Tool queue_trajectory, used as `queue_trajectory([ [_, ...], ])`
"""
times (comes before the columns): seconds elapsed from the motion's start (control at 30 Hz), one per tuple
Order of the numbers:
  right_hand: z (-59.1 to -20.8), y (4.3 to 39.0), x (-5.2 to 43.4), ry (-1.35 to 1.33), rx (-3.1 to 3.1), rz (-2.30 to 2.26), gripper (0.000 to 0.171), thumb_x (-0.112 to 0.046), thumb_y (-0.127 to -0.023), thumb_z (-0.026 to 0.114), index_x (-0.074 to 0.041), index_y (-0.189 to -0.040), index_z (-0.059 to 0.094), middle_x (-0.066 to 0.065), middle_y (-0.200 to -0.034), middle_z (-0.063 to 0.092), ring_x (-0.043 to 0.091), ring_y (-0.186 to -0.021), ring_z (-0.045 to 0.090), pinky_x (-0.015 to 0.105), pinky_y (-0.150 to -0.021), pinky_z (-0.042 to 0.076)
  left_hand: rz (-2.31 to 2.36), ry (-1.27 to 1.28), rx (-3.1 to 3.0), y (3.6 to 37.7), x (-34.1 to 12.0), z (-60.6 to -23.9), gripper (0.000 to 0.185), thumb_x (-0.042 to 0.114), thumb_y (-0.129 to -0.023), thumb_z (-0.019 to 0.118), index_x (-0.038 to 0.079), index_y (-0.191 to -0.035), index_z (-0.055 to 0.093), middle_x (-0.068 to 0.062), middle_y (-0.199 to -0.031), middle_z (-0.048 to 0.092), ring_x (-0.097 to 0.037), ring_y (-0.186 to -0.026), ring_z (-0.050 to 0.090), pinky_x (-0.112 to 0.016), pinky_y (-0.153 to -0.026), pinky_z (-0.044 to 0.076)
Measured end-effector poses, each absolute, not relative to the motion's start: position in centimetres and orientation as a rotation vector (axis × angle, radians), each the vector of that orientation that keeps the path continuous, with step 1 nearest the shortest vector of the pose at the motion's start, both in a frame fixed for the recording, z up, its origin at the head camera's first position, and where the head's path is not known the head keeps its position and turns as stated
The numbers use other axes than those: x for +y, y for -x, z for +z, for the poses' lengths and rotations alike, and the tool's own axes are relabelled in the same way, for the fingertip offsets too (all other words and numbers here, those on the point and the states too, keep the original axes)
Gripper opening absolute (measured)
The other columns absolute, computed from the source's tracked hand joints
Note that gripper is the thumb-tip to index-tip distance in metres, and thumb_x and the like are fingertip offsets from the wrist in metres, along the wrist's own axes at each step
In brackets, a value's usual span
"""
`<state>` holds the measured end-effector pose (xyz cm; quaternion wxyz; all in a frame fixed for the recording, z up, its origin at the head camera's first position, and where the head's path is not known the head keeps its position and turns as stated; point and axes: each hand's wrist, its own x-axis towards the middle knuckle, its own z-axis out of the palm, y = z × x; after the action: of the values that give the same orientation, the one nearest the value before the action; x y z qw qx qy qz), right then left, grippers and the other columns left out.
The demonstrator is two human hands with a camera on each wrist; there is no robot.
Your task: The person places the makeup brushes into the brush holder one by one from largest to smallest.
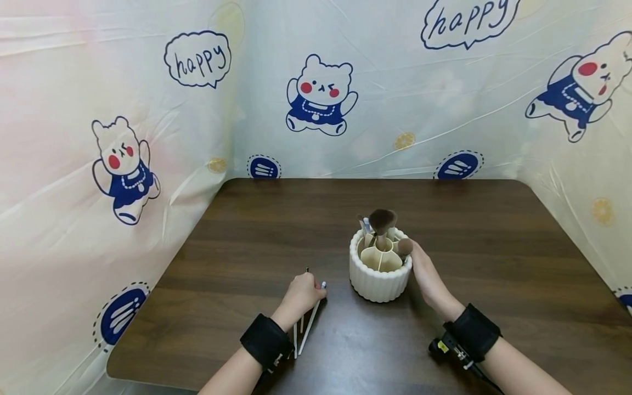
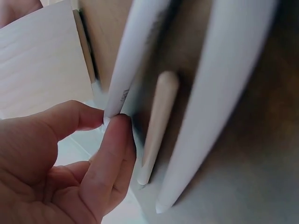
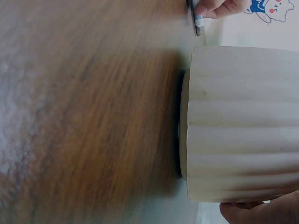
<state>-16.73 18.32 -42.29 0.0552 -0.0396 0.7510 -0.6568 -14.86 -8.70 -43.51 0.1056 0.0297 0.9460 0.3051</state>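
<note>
My left hand (image 1: 302, 293) pinches the white handle of a makeup brush (image 2: 135, 51) between thumb and fingertips, low over the table. Beside it lie a second white-handled brush (image 2: 215, 102) and a shorter one with a pale wooden handle (image 2: 161, 107); the hand hides their heads in the head view. To the right stands a round, cream, fluted brush holder (image 1: 379, 286), upright on the table. My right hand (image 1: 428, 274) grips the holder's right side, its fingers partly hidden behind the wall. Several makeup brushes, one with a large dark fluffy head (image 1: 382, 220), stand in its compartments.
A dark brown wooden table (image 1: 257, 230) with rounded corners carries everything. Pale curtains (image 1: 197, 126) printed with bears surround its back and sides. Each wrist wears a black strap (image 1: 266, 343), and a small camera (image 1: 446, 346) hangs at the right one.
</note>
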Motion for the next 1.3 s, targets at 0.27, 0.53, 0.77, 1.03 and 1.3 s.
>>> queue_trajectory([
  [0.27, -42.3, 16.7, 18.3, 0.114, 2.281, -1.99, 0.064, -0.043, -0.105, 0.021, 0.004, -0.148, 0.02, 0.022, -0.158, 0.016, 0.034, -0.147, 0.01, 0.051, -0.12, 0.007, 1.008, -0.112, 2.858, 15.5, -8.8, -42.0, 0.04, 0.003, -0.079, 0.057, 0.015, -0.05, 0.032, 0.008, -0.05, 0.023, -0.007, -0.047, 0.019, -0.02, -0.048, 0.019],
  [0.53, -42.2, 16.7, 18.3, 0.109, 2.278, -1.99, 0.064, -0.042, -0.105, 0.02, 0.005, -0.148, 0.02, 0.023, -0.158, 0.014, 0.035, -0.147, 0.008, 0.052, -0.12, 0.006, 1.244, -0.042, 2.964, 16.3, -9.2, -38.5, 0.014, 0.01, -0.082, 0.059, 0.0, -0.088, 0.067, -0.009, -0.079, 0.067, -0.012, -0.063, 0.054, -0.022, -0.058, 0.043],
  [0.77, -42.2, 16.8, 18.3, 0.091, 2.293, -1.997, 0.061, -0.04, -0.105, 0.021, 0.007, -0.144, 0.026, 0.023, -0.156, 0.018, 0.033, -0.146, 0.012, 0.05, -0.12, 0.008, 1.598, -0.023, 3.033, 16.9, -9.2, -35.8, 0.014, 0.012, -0.087, 0.059, 0.001, -0.092, 0.066, -0.012, -0.085, 0.07, -0.018, -0.076, 0.064, -0.021, -0.064, 0.047],
  [1.03, -42.3, 16.9, 18.2, 0.096, 2.298, -2.001, 0.06, -0.038, -0.106, 0.02, 0.008, -0.143, 0.027, 0.024, -0.156, 0.018, 0.033, -0.146, 0.012, 0.049, -0.119, 0.009, 2.154, -0.06, 2.922, 17.1, -8.6, -33.8, 0.013, 0.008, -0.088, 0.061, -0.001, -0.097, 0.063, -0.016, -0.088, 0.068, -0.008, -0.075, 0.061, -0.015, -0.063, 0.046],
  [1.3, -42.3, 16.8, 18.2, 0.086, 2.299, -1.98, 0.063, -0.041, -0.105, 0.02, 0.008, -0.145, 0.023, 0.024, -0.157, 0.015, 0.034, -0.147, 0.01, 0.051, -0.119, 0.008, 2.487, -0.211, 2.743, 17.4, -7.5, -32.5, 0.019, 0.007, -0.091, 0.059, -0.006, -0.104, 0.058, -0.021, -0.098, 0.065, -0.001, -0.081, 0.059, -0.014, -0.076, 0.051],
])
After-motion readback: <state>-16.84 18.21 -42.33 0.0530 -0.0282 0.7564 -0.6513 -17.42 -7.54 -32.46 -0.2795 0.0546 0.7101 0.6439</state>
